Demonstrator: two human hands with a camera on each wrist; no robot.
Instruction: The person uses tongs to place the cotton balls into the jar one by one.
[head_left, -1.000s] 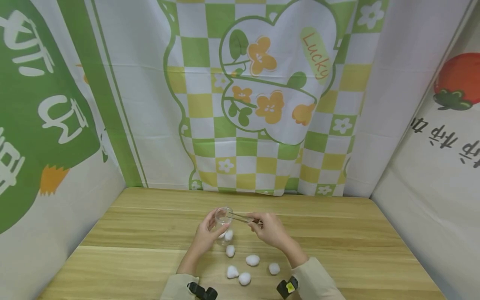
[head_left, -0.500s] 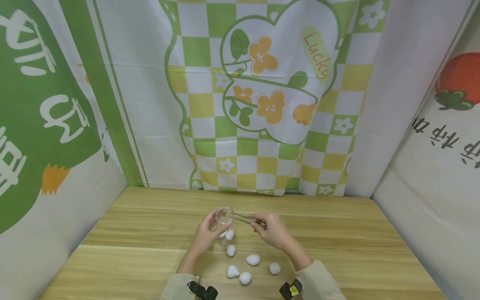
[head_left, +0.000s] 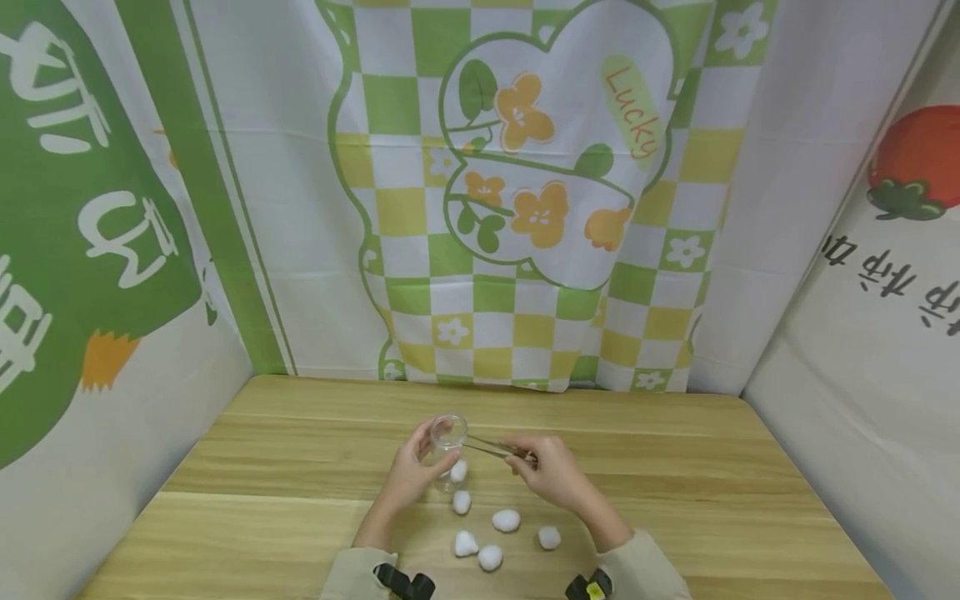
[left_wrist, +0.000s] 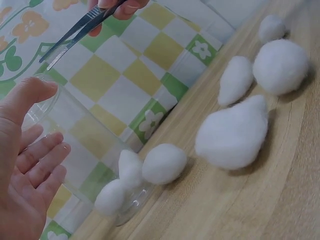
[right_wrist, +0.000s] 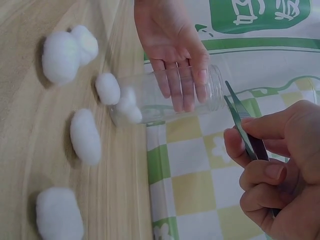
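My left hand (head_left: 411, 468) grips a clear jar (left_wrist: 82, 132) that stands upright on the table, its thumb near the rim and its fingers round the far side. A pair of metal tweezers (right_wrist: 242, 122) is pinched in my right hand (head_left: 553, 473). Their tips are slightly parted with nothing between them, just beside the jar's open mouth. White cotton balls (right_wrist: 129, 105) lie at the bottom of the jar. Another cotton ball (head_left: 461, 502) rests on the table close to the jar's base.
Several more cotton balls lie loose on the wooden table (head_left: 300, 467), including one cotton ball (head_left: 506, 521) between the forearms and another cotton ball (head_left: 549, 537) by the right wrist. A checked green and yellow cloth (head_left: 480, 333) hangs behind the table.
My right hand has moved right and a little toward me, drawing the tweezer tips from over the jar's mouth to beside its rim. The left hand and jar have stayed in place.
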